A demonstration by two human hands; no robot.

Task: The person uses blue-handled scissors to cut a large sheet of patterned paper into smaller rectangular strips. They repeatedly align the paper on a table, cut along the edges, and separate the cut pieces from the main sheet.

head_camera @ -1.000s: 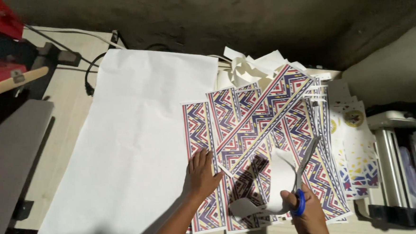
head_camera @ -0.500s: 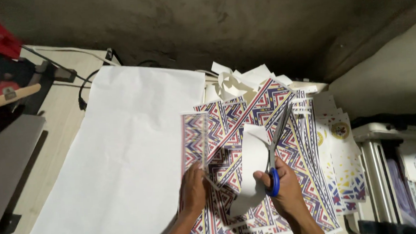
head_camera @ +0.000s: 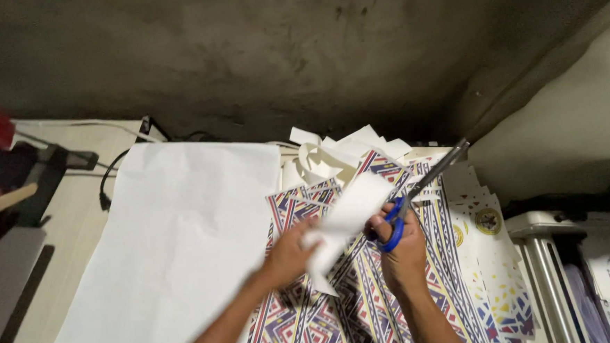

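At the left of the frame I see a large white sheet (head_camera: 177, 248) lying flat on the pale worktop (head_camera: 78, 218). At lower centre my left hand (head_camera: 288, 252) pinches a curled white paper strip (head_camera: 342, 222), lifted above the patterned printed sheets (head_camera: 368, 307). Just right of it, my right hand (head_camera: 399, 246) grips blue-handled scissors (head_camera: 417, 190), blades nearly closed, pointing to the upper right. I judge clean cutting needs the strip held taut and the blades following the printed edge

Overall lighting is dim; the white sheet (head_camera: 177, 248) before me reads brightest, my hands are motion-blurred, and the frame edges bend.
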